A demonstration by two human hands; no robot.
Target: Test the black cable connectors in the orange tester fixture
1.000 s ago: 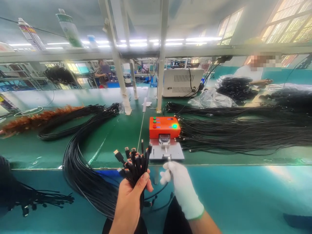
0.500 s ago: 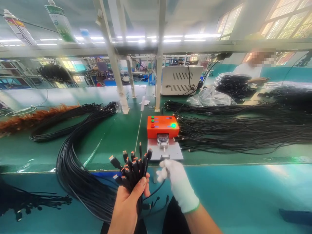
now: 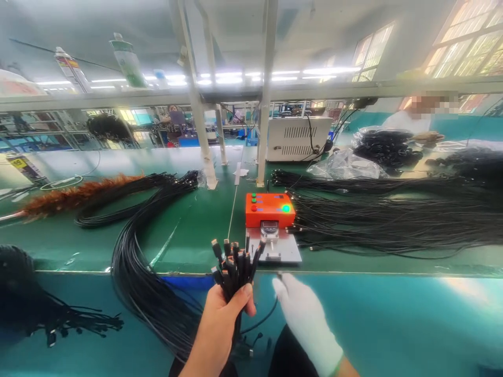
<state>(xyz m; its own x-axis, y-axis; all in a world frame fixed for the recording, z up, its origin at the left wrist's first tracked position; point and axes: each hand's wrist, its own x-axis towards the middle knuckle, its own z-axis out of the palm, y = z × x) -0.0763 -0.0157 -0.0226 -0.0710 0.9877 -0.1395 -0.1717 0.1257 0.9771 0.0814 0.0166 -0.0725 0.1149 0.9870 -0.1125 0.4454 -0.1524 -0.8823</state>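
In the head view, the bare left grip (image 3: 222, 319) is closed round a bundle of black connectors (image 3: 238, 264), which fan out just above it. The gloved right grip (image 3: 304, 309), fingers pinched together, holds one black cable (image 3: 270, 315) that curves towards the left grip. Beyond the right grip, apart from it, a metal plate (image 3: 291, 250) and orange box (image 3: 271, 209) sit on the green counter (image 3: 208, 214).

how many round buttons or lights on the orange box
4 on the orange box: an upper green button and a lower green button at left, a red button beneath them, and a lit green light at right. Its far side is hidden.
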